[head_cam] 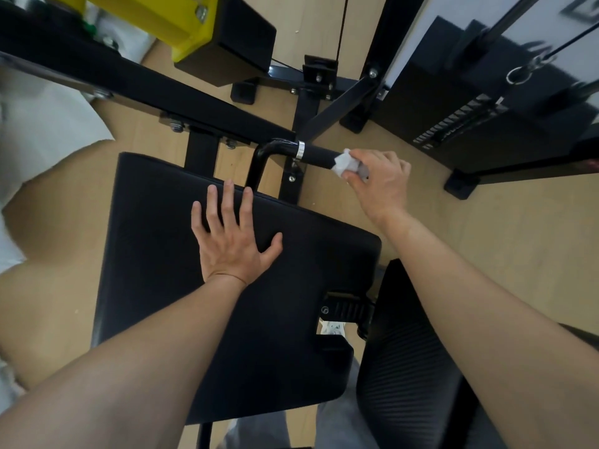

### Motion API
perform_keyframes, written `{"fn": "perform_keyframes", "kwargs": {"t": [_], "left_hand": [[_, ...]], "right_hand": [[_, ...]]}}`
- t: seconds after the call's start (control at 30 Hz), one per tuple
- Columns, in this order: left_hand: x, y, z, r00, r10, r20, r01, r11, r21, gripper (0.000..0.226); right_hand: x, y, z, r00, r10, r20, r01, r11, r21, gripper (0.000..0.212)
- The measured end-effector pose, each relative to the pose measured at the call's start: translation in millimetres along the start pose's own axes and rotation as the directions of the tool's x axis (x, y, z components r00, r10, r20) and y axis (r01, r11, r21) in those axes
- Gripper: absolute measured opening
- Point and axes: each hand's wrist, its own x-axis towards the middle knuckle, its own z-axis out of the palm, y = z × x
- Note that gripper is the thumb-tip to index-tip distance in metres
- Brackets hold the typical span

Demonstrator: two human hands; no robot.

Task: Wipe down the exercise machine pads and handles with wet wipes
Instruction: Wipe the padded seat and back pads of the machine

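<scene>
Wipe (345, 163) sits bunched in our right hand (377, 181), fingers curled round the handle (316, 154) right of frame centre; left hand (231, 234) lies flat, fingers spread, on the seat pad (155, 254). We should twist while sliding along the grip.

Single head-worn wide-angle view. Looks steeply down and slightly forward from above and behind the left grip (231, 236) and right grip (377, 181). Sits close above both, floor (486, 241) well beneath them, straight lines bowed toward the frame edges.
</scene>
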Motion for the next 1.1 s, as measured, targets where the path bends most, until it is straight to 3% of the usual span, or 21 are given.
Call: {"fn": "perform_keyframes", "kwargs": {"t": [0.13, 0.33, 0.43, 0.73, 1.0, 1.1], "left_hand": [[0, 0, 0, 1.0, -0.002, -0.008, 0.002, 1.0, 0.002, 0.099], [-1, 0, 3, 1.0, 0.0, -0.023, 0.0, 1.0, 0.015, 0.098], [0, 1, 3, 1.0, 0.0, -0.026, 0.0, 1.0, 0.016, 0.098], [0, 1, 2, 1.0, 0.008, -0.03, -0.007, 1.0, 0.008, 0.099], [0, 1, 3, 0.999, 0.004, -0.037, -0.004, 1.0, 0.004, 0.098], [0, 2, 2, 0.999, 0.004, -0.037, -0.003, 1.0, 0.009, 0.097]], "right_hand": [[-5, 11, -5, 0.996, 0.09, -0.018, -0.09, 0.995, -0.036, 0.042], [9, -46, 12, 0.986, -0.164, -0.025, 0.164, 0.986, -0.017, 0.035], [13, -56, 16, 0.974, -0.225, -0.026, 0.224, 0.974, -0.033, 0.035], [-5, 15, -7, 1.0, 0.015, -0.003, -0.015, 0.994, -0.106, 0.039], [12, -39, 10, 0.98, -0.196, 0.026, 0.195, 0.98, 0.041, 0.036], [9, -35, 12, 0.984, -0.18, 0.011, 0.179, 0.982, 0.054, 0.037]]}}
